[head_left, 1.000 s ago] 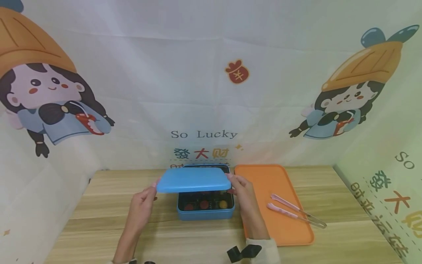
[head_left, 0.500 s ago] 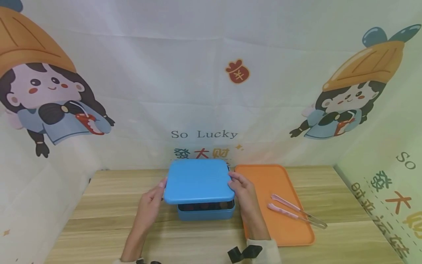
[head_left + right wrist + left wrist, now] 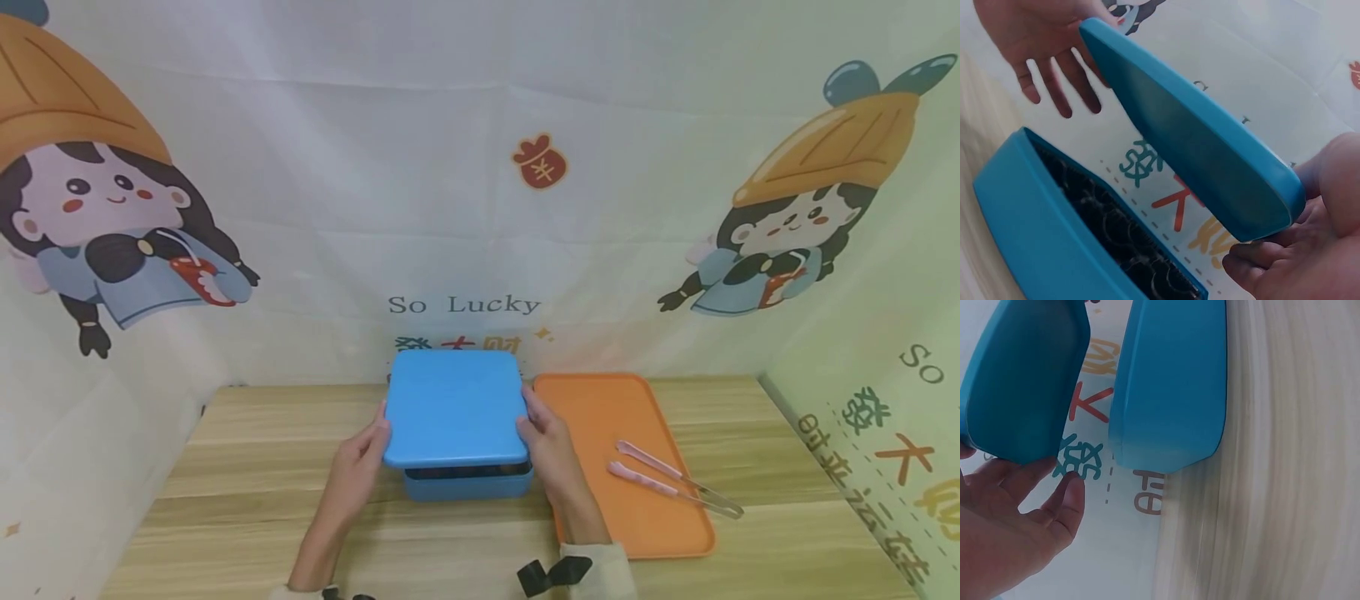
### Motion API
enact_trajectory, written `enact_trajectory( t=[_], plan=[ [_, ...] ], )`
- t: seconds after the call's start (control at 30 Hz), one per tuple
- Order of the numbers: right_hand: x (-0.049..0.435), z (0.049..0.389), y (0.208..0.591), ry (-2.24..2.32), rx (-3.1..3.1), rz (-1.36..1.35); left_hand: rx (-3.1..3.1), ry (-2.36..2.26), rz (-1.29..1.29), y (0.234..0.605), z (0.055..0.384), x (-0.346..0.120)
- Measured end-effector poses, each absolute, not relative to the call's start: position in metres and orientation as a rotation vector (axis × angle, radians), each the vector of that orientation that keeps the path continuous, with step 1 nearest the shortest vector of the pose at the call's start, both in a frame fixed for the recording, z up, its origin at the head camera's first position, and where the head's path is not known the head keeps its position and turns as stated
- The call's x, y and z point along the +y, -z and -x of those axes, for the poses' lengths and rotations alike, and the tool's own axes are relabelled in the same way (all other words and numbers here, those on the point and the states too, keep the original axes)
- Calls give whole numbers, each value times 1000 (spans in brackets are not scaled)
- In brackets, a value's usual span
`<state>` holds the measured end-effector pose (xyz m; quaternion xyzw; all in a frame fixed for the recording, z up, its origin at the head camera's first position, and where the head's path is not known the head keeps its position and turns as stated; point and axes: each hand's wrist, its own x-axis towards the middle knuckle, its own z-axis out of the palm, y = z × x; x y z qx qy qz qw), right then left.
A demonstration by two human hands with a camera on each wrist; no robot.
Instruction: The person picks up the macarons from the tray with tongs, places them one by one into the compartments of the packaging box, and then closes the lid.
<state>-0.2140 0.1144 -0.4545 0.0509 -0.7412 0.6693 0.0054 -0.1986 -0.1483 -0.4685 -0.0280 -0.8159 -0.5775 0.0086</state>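
Observation:
A blue lid (image 3: 456, 407) hangs level over a blue lunch box (image 3: 469, 487), held at its two sides. My left hand (image 3: 356, 468) grips the lid's left edge, with its thumb near the front corner. On the opposite edge, my right hand (image 3: 557, 457) pinches the lid between thumb and fingers. The right wrist view shows a gap between the lid (image 3: 1191, 134) and the box (image 3: 1054, 206), whose dark inside has round compartments. In the left wrist view the lid's hollow underside (image 3: 1029, 387) shows. In the head view the lid hides most of the box's opening.
To the right of the box lies an orange tray (image 3: 600, 408). Tongs with pink tips (image 3: 652, 483) rest across it, their metal end past the tray's right edge. A printed cloth (image 3: 337, 208) stands behind the wooden table (image 3: 247, 467).
The lid has tilted from steep to nearly flat, shifted a little right and come over the box, covering its contents. My left hand has moved right with it; the right hand has barely moved.

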Motion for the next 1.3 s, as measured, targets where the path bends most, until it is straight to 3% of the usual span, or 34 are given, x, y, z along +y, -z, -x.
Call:
enact_trajectory(
  t=[0.53,1.3],
  plan=[
    [109,218,478,-1796,-2461,-360,-2604,1688,78,478,202,-133],
    [115,219,501,-1534,-2581,-355,-2706,1426,50,501,202,-117]
  ],
)
